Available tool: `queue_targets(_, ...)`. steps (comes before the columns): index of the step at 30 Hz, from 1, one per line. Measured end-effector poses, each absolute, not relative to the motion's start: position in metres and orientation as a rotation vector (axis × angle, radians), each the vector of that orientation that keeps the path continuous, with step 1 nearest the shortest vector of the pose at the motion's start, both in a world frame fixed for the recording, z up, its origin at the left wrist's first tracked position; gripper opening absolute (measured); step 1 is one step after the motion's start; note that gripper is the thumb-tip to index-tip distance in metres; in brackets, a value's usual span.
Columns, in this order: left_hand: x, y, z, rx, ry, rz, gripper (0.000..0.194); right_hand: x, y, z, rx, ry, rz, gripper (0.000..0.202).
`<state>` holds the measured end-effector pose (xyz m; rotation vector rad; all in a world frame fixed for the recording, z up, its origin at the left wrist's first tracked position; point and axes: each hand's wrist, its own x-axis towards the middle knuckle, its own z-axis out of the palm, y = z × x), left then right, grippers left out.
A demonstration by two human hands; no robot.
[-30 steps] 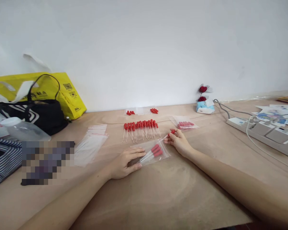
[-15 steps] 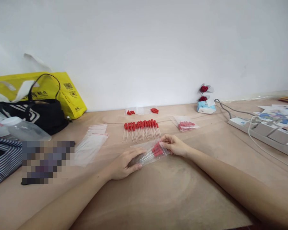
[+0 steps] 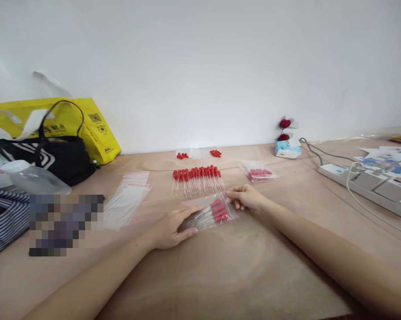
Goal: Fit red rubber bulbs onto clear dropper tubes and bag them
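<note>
A clear zip-lock bag (image 3: 203, 223) lies on the table between my hands, with several red-bulbed droppers (image 3: 219, 210) inside, bulbs toward the right. My left hand (image 3: 173, 226) holds the bag's left end, thumb on the near side and fingers over the far side. At the bag's upper right corner my right hand (image 3: 247, 198) is closed, thumb and finger pinching the edge by the opening. Just beyond the bag stands a row of loose droppers (image 3: 198, 174), red bulbs away from me and clear tubes toward me.
Flat clear bags (image 3: 127, 200) lie to the left. Filled bags (image 3: 260, 173) are stacked at right. Loose red bulbs (image 3: 182, 155) sit near the wall. A power strip (image 3: 367, 184) is far right; a plastic bottle (image 3: 37, 178) and yellow bag (image 3: 100, 133) are left.
My right hand has shifted slightly right and up along the bag's end, uncovering more of the red bulbs. The droppers in the bag lie more spread out. My left hand has barely moved.
</note>
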<state>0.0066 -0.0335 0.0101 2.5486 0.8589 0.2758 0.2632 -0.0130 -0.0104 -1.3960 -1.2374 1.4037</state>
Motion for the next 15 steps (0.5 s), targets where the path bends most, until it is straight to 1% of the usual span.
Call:
queue_targets(3,0.007,-0.033,0.010,2.563,0.856,0.274,0.046,0.271,0.005,-0.009,-1.493,-1.219,1.198,0.007)
queue_targets(6,0.008,-0.032,0.010,2.566,0.848,0.281,0.045,0.271,0.029,-0.010,-1.595,-1.229,1.048,0.007)
queue_targets(11,0.008,-0.032,0.010,2.554,0.825,0.297,0.045,0.255,0.061,-0.011,-1.696,-1.255,1.034,0.014)
queue_targets(15,0.007,-0.032,0.010,2.551,0.805,0.325,0.045,0.248,0.072,-0.012,-1.653,-1.325,1.080,0.019)
